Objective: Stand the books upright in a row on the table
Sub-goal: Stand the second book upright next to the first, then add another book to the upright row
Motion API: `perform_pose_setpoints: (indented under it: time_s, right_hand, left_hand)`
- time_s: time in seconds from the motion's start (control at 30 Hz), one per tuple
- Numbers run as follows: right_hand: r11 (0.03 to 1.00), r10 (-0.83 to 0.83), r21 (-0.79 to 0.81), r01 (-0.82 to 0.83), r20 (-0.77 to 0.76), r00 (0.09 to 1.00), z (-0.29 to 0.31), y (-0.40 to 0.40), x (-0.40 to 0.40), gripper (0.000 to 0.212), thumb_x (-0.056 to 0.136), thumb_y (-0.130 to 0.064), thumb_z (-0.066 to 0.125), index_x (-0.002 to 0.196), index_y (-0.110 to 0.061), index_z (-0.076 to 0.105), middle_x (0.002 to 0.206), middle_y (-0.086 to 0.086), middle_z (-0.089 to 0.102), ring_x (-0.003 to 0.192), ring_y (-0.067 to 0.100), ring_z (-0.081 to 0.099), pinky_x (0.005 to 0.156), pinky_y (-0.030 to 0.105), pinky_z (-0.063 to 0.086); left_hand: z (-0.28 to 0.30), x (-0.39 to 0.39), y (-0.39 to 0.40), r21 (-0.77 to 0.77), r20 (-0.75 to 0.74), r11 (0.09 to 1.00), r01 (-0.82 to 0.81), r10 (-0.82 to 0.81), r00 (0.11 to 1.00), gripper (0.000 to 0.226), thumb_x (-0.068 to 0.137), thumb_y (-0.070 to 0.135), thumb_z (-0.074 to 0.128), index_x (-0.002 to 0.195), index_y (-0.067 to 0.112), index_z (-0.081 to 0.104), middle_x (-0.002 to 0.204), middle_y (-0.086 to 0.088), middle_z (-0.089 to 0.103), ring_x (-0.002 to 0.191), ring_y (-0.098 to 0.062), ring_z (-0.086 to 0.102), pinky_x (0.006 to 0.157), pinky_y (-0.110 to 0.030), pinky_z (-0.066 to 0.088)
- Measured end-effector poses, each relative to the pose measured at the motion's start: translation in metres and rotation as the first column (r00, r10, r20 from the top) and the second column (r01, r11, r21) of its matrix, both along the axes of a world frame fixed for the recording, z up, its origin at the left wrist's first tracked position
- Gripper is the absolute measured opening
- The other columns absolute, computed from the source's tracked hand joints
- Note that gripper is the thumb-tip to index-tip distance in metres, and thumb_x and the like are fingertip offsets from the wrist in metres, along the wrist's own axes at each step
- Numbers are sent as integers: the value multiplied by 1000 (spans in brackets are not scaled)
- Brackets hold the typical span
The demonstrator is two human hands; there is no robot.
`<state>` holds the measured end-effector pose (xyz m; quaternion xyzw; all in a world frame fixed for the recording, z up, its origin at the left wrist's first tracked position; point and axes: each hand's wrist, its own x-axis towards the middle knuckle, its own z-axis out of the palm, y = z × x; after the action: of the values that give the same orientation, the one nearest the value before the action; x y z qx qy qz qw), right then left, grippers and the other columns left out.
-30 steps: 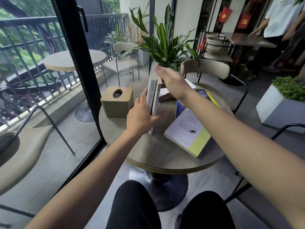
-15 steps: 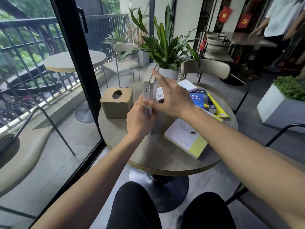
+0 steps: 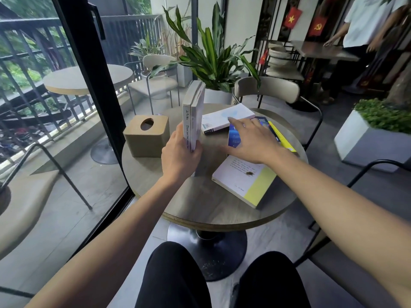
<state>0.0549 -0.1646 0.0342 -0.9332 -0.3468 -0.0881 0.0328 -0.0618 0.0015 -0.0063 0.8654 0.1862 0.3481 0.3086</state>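
Two pale books point(image 3: 193, 112) stand upright side by side on the round wooden table point(image 3: 200, 203), spines toward me. My left hand point(image 3: 180, 156) grips their lower near edge. My right hand point(image 3: 251, 141) hovers with fingers spread over a blue book point(image 3: 233, 135) lying flat; it holds nothing. A white book point(image 3: 226, 117) lies flat behind it. A yellow book point(image 3: 282, 136) pokes out to the right of the hand. Nearest me lies a white and yellow book point(image 3: 244, 181).
A tan tissue box point(image 3: 146, 135) stands left of the upright books. A potted plant point(image 3: 213, 63) and a chair point(image 3: 266, 90) are behind the table. A glass door frame point(image 3: 93, 85) runs along the left. A white planter point(image 3: 373, 138) sits at right; a person point(image 3: 364, 25) stands far back.
My right hand has let go of the upright books and moved right and down over the flat blue book. My left hand stays on the standing books.
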Motion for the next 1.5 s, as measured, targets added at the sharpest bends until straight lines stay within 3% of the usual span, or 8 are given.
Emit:
perform_pose_setpoints:
  time_s: [0.23, 0.4, 0.5, 0.7, 0.97, 1.1, 1.27, 1.5]
  right_hand:
    - [925, -359, -226, 305, -260, 896, -2, -19, 5, 139, 43, -101, 46, 152, -19, 15, 161, 14, 10, 144, 40, 19, 107, 57, 33]
    - [895, -444, -196, 400, -320, 837, -2, -13, 9, 154, 29, -101, 50, 150, -9, 24, 145, 16, 41, 129, 35, 45, 99, 45, 44]
    - [914, -406, -141, 381, -359, 840, -5, -12, 14, 123, 35, -97, 51, 123, -11, 57, 123, 14, 61, 107, 31, 57, 82, 36, 43]
    - [964, -266, -82, 255, -387, 883, 25, -12, 12, 50, 88, -62, 53, 96, -13, 58, 104, 9, 58, 93, 27, 55, 69, 30, 36]
    - [959, -189, 149, 240, -294, 937, 79, 14, 16, 43, 93, -41, 59, 74, -3, 51, 74, 11, 49, 68, 27, 47, 49, 32, 26]
    - [893, -150, 338, 296, -397, 906, 80, 31, 14, 41, 91, -29, 58, 62, -15, 33, 61, 4, 33, 57, 23, 38, 45, 29, 24]
    - [798, -81, 485, 358, -502, 861, 79, 39, 2, 41, 89, -29, 58, 56, -11, 40, 33, 0, 38, 29, 14, 37, 38, 23, 28]
    - [686, 168, 639, 349, -605, 778, 70, 46, -11, 30, 86, -33, 54, 78, -6, 63, 82, 17, 63, 79, 26, 58, 72, 37, 46]
  left_hand:
    - [0, -2, 0, -29, 0, 999, 17, -17, 1000, 60, 89, 24, 62, 144, 19, 40, 120, -9, 64, 99, -37, 60, 79, -42, 50]
    - [0, -1, -1, -26, -16, 1000, 14, -15, 1000, 59, 89, 25, 61, 143, 19, 40, 122, -7, 63, 100, -35, 61, 79, -43, 52]
    - [0, 0, -1, -24, -21, 1000, 15, -15, 1000, 58, 90, 26, 61, 143, 21, 38, 122, -7, 63, 100, -35, 61, 80, -45, 54]
    - [-1, 1, 0, -22, -40, 1000, 13, -14, 999, 57, 91, 31, 61, 142, 18, 39, 126, -8, 61, 103, -35, 61, 79, -43, 53]
    - [0, 5, 0, -3, -65, 998, 68, -68, 996, 71, 87, 54, 65, 143, 20, 40, 132, -5, 57, 114, -31, 57, 84, -43, 47]
    - [0, 5, 2, -20, -68, 993, 114, -116, 991, 79, 83, 64, 63, 148, 29, 34, 137, -1, 54, 118, -28, 56, 87, -43, 48]
    - [2, 0, 0, -9, -108, 992, 129, -129, 986, 87, 81, 74, 54, 153, 32, 27, 144, -4, 50, 120, -31, 57, 88, -43, 46]
    - [2, -6, -6, 10, -149, 985, 173, -169, 974, 113, 62, 87, 54, 156, 37, 16, 142, -3, 51, 111, -24, 63, 86, -36, 48]
